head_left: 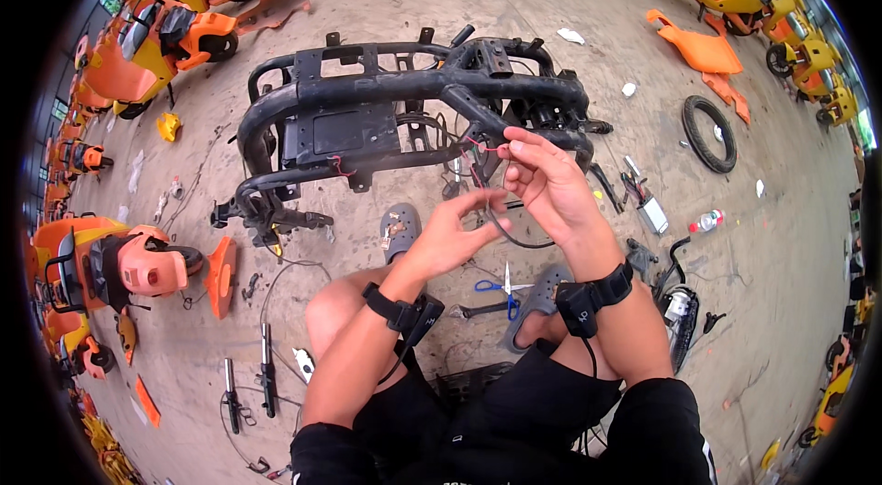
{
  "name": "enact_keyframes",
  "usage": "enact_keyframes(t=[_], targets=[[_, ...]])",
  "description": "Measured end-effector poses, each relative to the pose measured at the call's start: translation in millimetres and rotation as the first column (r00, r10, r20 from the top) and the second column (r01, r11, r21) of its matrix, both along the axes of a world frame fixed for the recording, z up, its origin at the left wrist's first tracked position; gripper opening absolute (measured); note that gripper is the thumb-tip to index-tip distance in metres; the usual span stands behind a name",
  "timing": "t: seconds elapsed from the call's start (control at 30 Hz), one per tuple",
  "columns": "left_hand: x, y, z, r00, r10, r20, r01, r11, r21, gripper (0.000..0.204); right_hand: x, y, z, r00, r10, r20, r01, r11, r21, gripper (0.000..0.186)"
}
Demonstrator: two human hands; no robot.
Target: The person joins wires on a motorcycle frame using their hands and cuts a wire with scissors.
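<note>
A black tubular scooter frame [358, 90] lies on the floor in front of me. Thin red wire [480, 147] comes out of its near side, and my right hand [551, 186] pinches the end between thumb and fingertips. Lower and to the left, my left hand [455, 232] has thumb and fingers apart, slightly blurred, with nothing visibly gripped. Close to its fingertips, a black cable [524, 242] curves down and across below the right hand. Another short red wire [342, 166] hangs loose at the frame's left part.
Blue-handled scissors [508, 287] lie between my feet. At right are a tyre [709, 134], a silver box with wires [652, 215], a bottle [706, 222] and orange panels [698, 49]. Shock absorbers [266, 370] lie at lower left. Yellow-orange scooters [152, 49] line both sides.
</note>
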State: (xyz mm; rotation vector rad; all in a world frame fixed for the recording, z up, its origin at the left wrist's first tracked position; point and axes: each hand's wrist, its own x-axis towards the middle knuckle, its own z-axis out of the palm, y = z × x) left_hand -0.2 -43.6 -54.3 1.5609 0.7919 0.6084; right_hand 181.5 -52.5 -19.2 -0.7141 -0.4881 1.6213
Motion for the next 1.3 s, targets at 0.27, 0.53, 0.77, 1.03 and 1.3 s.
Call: enact_keyframes(t=[0.27, 0.53, 0.77, 1.03, 1.3], targets=[[-6.6, -51.2, 0.1, 0.988, 0.052, -0.142, -0.045, 0.998, 0.052, 0.023, 13.5, -3.4, -30.8, 0.860, -0.386, 0.333, 0.394, 0.918, 0.046, 0.031], [-13.4, -82.0, 18.5, 0.961, 0.263, -0.090, -0.250, 0.959, 0.131, 0.020, -26.3, -119.1, -29.0, 0.974, -0.088, 0.209, 0.058, 0.987, 0.149, 0.045], [-20.0, -80.3, 52.4, 0.969, 0.200, -0.144, -0.185, 0.977, 0.106, 0.021, -75.9, -120.2, -20.3, 0.742, -0.404, 0.535, 0.217, 0.900, 0.379, 0.042], [-32.7, -56.6, 56.7, 0.995, -0.040, 0.096, 0.059, 0.978, -0.200, 0.029, -70.3, -87.7, -4.3, 0.871, -0.418, 0.259, 0.405, 0.908, 0.107, 0.027], [-6.9, 5.0, 30.4, 0.751, 0.417, 0.512, -0.060, 0.815, -0.576, 0.027, -75.3, -98.2, 0.4, 0.901, -0.367, 0.229, 0.371, 0.928, 0.028, 0.025]])
